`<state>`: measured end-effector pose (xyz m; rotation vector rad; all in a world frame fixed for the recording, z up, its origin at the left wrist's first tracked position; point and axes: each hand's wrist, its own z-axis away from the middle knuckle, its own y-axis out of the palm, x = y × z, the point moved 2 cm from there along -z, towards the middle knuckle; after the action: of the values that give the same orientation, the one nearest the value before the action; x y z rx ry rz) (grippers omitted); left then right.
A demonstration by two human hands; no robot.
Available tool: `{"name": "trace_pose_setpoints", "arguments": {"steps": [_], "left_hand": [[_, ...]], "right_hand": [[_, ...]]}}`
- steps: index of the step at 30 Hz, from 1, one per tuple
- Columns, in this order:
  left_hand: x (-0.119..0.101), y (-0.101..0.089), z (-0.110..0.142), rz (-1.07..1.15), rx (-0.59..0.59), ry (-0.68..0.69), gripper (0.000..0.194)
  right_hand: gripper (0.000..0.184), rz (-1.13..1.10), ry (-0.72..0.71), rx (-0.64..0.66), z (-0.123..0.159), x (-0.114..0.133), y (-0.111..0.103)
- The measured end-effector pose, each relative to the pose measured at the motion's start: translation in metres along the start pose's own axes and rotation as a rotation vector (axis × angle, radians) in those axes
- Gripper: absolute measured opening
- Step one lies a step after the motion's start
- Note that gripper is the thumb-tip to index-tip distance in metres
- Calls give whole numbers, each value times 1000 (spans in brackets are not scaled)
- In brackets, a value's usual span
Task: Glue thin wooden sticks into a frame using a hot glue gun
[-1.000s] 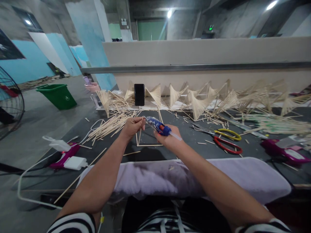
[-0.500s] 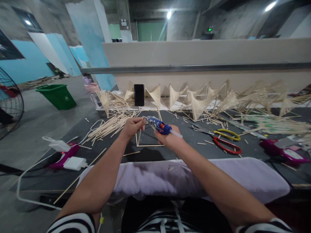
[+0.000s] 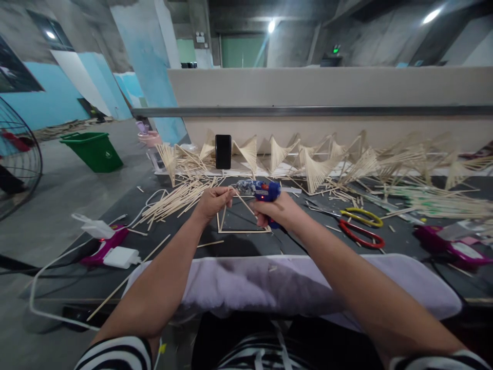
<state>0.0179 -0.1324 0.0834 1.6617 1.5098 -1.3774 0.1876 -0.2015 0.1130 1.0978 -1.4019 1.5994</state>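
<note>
My right hand (image 3: pixel 271 209) is wrapped round a blue glue gun (image 3: pixel 265 190) with a clear glue stick poking out of its back. The gun lies nearly level, its nozzle pointing left at the fingertips of my left hand. Pinched in my left hand (image 3: pixel 215 201) is the top of a thin wooden stick frame (image 3: pixel 243 232), where the sticks meet. The frame's lower bar rests on the dark table, and one stick slants down from the pinch toward my right hand. My fingers partly hide the joint.
Loose wooden sticks (image 3: pixel 173 201) lie behind my left hand. Twisted stick models (image 3: pixel 311 167) and a black phone (image 3: pixel 223 152) stand along the back. Scissors (image 3: pixel 360 234) with red and yellow handles lie right. Purple power strips (image 3: pixel 103 246) sit at the sides; a lilac cloth (image 3: pixel 246 282) covers the front edge.
The glue gun has swung from a tilted to a nearly level position, and my right hand has turned with it. My left hand keeps its pinch. The view has shifted slightly.
</note>
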Motion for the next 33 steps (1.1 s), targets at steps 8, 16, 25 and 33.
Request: {"name": "trace_pose_setpoints", "arguments": {"steps": [8,16,25,33], "left_hand": [[5,-1,1,24,10,-4,31],[3,-2,1,3,21,-4,29],[1,-1,1,-2,8,-4,27],[0,0,1,-1,12,-25,29]], "right_hand": [[25,-302,26,168,-12,3,-13],[33,-228,73,232,-20,14,-24],[40,-9,34,227,-31,36,-35],[42,86,39,240,-34,35,-33]]}}
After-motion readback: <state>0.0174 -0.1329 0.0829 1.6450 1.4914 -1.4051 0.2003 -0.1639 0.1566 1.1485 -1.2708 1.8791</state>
